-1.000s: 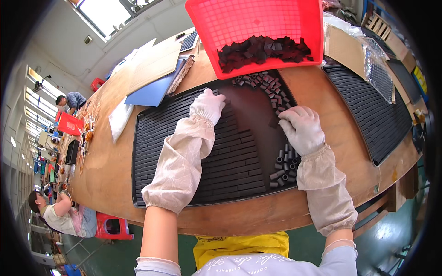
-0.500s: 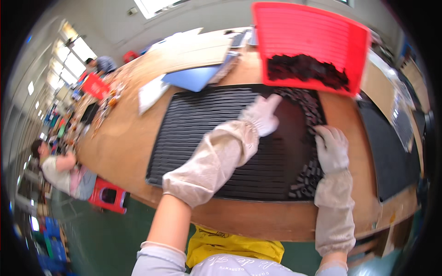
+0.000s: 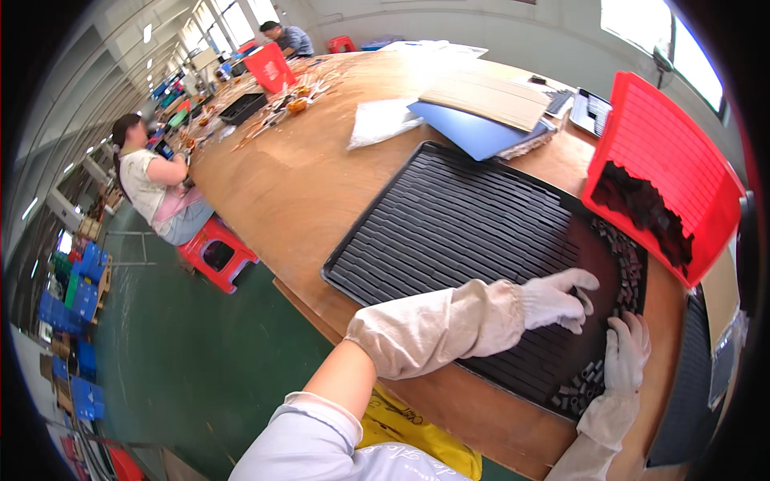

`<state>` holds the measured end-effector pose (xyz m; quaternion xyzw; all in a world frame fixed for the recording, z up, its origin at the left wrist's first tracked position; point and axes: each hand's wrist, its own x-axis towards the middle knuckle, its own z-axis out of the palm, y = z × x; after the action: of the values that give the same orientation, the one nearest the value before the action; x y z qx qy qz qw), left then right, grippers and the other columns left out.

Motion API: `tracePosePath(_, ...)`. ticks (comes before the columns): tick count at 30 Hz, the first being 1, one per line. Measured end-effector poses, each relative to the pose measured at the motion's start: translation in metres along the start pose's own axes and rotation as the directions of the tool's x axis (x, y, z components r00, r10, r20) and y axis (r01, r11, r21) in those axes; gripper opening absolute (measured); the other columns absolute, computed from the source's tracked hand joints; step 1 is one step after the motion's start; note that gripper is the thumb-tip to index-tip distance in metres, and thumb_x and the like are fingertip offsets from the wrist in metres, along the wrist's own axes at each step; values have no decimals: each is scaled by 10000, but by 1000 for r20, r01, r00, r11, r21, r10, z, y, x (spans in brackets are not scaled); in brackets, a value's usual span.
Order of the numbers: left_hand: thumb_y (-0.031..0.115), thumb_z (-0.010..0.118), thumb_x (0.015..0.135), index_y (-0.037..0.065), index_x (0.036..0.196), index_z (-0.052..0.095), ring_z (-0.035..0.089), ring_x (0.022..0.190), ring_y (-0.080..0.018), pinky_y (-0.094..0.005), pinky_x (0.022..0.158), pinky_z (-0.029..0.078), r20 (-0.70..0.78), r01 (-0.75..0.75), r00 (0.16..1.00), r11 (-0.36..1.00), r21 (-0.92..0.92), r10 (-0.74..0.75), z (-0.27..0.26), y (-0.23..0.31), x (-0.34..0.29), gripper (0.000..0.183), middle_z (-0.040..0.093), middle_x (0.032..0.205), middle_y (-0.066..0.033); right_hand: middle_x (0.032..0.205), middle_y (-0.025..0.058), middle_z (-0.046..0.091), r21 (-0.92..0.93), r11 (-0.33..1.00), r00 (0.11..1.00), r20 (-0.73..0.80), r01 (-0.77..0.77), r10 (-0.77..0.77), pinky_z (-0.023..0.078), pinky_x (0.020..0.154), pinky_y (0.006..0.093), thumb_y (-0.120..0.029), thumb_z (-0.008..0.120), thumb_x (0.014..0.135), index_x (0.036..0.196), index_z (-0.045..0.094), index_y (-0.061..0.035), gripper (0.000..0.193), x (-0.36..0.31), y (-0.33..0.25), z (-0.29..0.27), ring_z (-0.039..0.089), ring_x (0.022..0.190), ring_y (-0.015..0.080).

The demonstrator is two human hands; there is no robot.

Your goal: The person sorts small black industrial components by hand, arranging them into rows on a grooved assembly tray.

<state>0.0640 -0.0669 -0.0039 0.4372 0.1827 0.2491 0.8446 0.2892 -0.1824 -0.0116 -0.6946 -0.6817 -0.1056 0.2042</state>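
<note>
A black tray (image 3: 449,210) lies on the table in front of me, with long rows of dark strips or ridges across most of it. Small black tube-like pieces (image 3: 625,260) are heaped along its right side, and more of these short pieces (image 3: 579,388) lie in the near right corner. Over the tray's right part is my left hand (image 3: 559,301), in a white glove, with fingers apart and no piece visible in them. My right hand (image 3: 626,351), also gloved, rests at the right rim beside the loose pieces, fingers extended.
A red bin (image 3: 670,160) holding dark pieces (image 3: 642,210) leans at the tray's far right corner. Behind the tray are a blue sheet (image 3: 473,128), cardboard (image 3: 487,98) and a white bag (image 3: 383,122). One person (image 3: 156,180) sits on a red stool (image 3: 216,250) at left; another person (image 3: 287,38) is farther off.
The view has swung left, so the tray and bin appear farther right. My left hand has come from the pieces at the tray's far edge back toward me. My right hand stays by the right rim.
</note>
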Motion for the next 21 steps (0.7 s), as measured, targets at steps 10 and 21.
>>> tracePosePath(10,42,567,786,92,1414,463,594,762,-118,-254,703,527,18,49,998,924,379,-61,19,9,-20,639,599,979,-26,1298,123,582,3,999,992,118,-40,39,312,1107,465,-63,595,870,1087,667,-71,229,3,1,-2,449,1314,347)
tracePosePath(21,-43,456,877,6,1444,391,658,947,-249,-353,869,578,182,137,979,955,-261,-91,18,-31,-2,573,586,1132,-151,1208,139,625,23,999,1000,-2,28,-28,372,1055,442,-110,590,911,1075,621,-35,183,11,-8,-4,531,1202,338)
